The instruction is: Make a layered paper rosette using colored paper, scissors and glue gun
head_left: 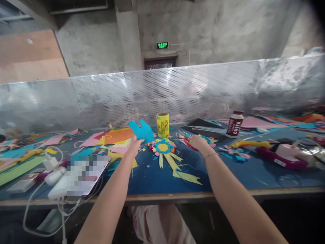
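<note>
My left hand is closed on a bright blue piece of paper with a notch cut in its top edge, raised above the table. My right hand reaches down over a cluster of colourful paper scraps and a red item. Its fingers look drawn together, but what they grip is hidden. Between my hands lies a paper rosette with a yellow centre, a blue ring, a multicoloured ruffle and pale yellow ribbon tails. Behind it stands a yellow roll.
Orange and pink sheets lie to the left, near a tablet with white cables. On the right are a maroon Costa bottle, a yellow-handled tool, a purple device and a second ribbon piece. A perforated metal screen backs the table.
</note>
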`<action>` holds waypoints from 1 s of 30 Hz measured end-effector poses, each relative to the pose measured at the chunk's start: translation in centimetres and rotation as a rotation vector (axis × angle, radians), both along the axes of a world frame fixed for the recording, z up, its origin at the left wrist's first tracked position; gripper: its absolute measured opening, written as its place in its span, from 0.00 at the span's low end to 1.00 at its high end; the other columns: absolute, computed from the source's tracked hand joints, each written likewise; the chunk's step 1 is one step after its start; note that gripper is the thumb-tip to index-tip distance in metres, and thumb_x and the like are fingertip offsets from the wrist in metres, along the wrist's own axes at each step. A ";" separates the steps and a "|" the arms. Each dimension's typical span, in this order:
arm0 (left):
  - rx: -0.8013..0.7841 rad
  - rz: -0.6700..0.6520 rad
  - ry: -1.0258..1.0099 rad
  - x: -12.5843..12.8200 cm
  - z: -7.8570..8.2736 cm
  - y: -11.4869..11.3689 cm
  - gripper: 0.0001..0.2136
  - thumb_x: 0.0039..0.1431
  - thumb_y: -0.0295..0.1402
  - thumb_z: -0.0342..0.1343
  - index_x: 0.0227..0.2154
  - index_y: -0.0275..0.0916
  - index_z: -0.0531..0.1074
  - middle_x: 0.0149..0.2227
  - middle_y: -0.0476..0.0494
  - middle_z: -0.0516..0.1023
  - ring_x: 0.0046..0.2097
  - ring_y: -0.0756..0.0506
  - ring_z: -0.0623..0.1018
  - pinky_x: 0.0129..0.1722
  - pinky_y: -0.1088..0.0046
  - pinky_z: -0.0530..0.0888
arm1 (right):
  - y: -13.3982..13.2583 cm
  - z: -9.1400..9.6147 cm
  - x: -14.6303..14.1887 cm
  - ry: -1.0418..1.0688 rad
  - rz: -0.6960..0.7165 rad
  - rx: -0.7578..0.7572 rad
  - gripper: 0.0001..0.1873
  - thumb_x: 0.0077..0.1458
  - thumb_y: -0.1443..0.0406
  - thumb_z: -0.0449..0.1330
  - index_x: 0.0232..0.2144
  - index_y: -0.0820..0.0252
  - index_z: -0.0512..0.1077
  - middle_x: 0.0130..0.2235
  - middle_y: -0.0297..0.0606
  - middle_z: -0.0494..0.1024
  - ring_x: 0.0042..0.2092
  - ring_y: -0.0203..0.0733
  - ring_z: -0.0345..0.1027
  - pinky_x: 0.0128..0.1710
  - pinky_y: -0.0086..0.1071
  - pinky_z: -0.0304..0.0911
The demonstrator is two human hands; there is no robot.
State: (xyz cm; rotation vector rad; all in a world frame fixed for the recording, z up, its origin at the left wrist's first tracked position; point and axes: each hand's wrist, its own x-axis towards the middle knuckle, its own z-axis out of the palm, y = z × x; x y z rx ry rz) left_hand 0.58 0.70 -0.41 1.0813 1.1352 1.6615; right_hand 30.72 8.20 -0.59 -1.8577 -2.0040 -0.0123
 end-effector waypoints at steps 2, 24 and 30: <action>-0.014 0.022 -0.015 0.2 -0.1 0.1 0.18 0.42 0.29 0.61 0.40 0.38 0.71 0.41 0.41 0.79 0.37 0.45 0.78 0.36 0.69 0.77 | -0.3 0.6 -0.6 0.162 -0.053 0.033 0.18 0.54 0.56 0.54 0.37 0.67 0.70 0.39 0.59 0.76 0.43 0.54 0.73 0.37 0.37 0.63; 0.057 -0.384 0.124 4.2 -0.6 -1.4 0.22 0.44 0.43 0.65 0.41 0.35 0.75 0.42 0.37 0.80 0.42 0.39 0.79 0.44 0.60 0.74 | -5.0 0.4 -8.2 1.219 0.613 0.070 0.25 0.36 0.57 0.69 0.31 0.54 0.59 0.30 0.30 0.69 0.32 0.37 0.66 0.35 0.35 0.66; 0.068 -0.205 0.264 3.8 -1.4 -0.2 0.19 0.49 0.45 0.61 0.39 0.36 0.76 0.41 0.39 0.80 0.43 0.38 0.78 0.45 0.62 0.74 | -5.3 0.7 -8.8 1.151 0.631 0.067 0.25 0.36 0.57 0.69 0.30 0.53 0.57 0.28 0.29 0.69 0.30 0.36 0.65 0.32 0.35 0.64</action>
